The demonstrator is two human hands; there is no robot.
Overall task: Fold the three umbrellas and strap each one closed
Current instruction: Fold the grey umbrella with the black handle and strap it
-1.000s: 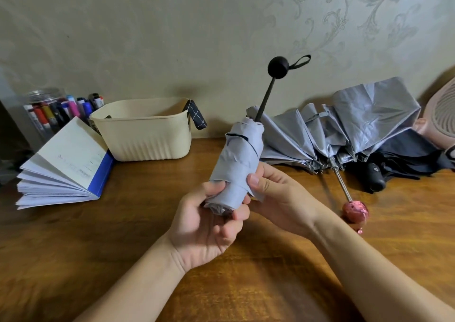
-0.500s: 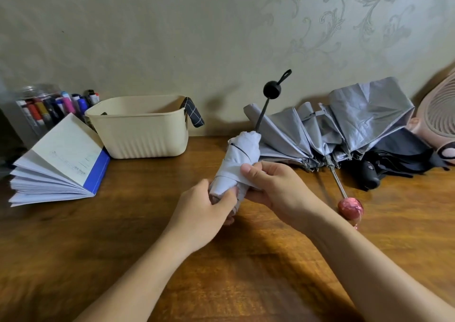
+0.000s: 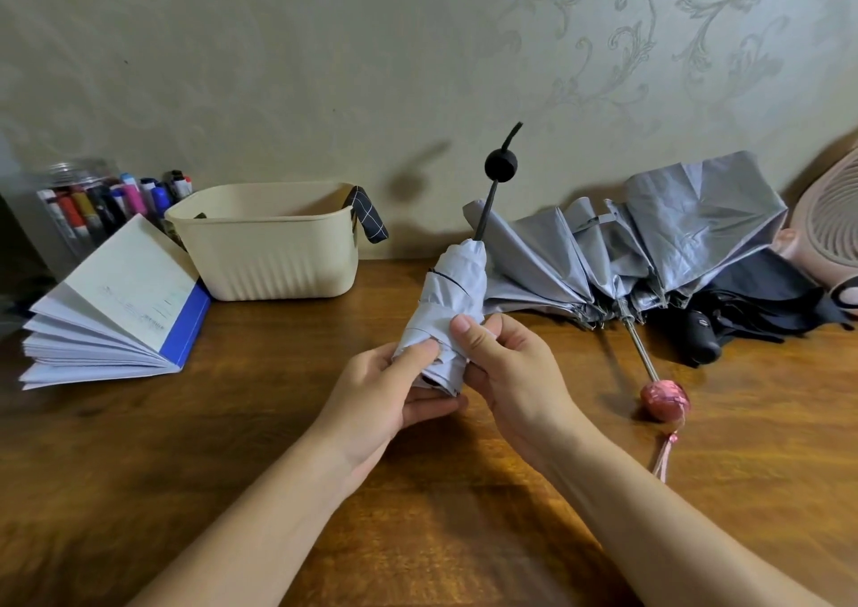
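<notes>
A light grey umbrella (image 3: 452, 288), rolled into a tight bundle, stands tilted above the table with its black round handle (image 3: 501, 165) up on an extended shaft. My left hand (image 3: 394, 393) grips the bundle's lower end, thumb on the fabric. My right hand (image 3: 510, 374) holds the bundle from the right, thumb pressing on the wrap. A silver-grey umbrella (image 3: 650, 253) lies loosely spread at the back right, its pink round handle (image 3: 664, 400) towards me. A black umbrella (image 3: 752, 304) lies crumpled behind it.
A cream plastic basket (image 3: 274, 253) stands at the back left with a checked strap over its rim. An open book (image 3: 116, 309) and a jar of markers (image 3: 93, 207) sit at the far left. A pink fan (image 3: 831, 230) stands at the right edge.
The bundle has been lowered and turned slightly. My right thumb has shifted onto the wrap near the lower end, and my left hand has regripped the bottom.
</notes>
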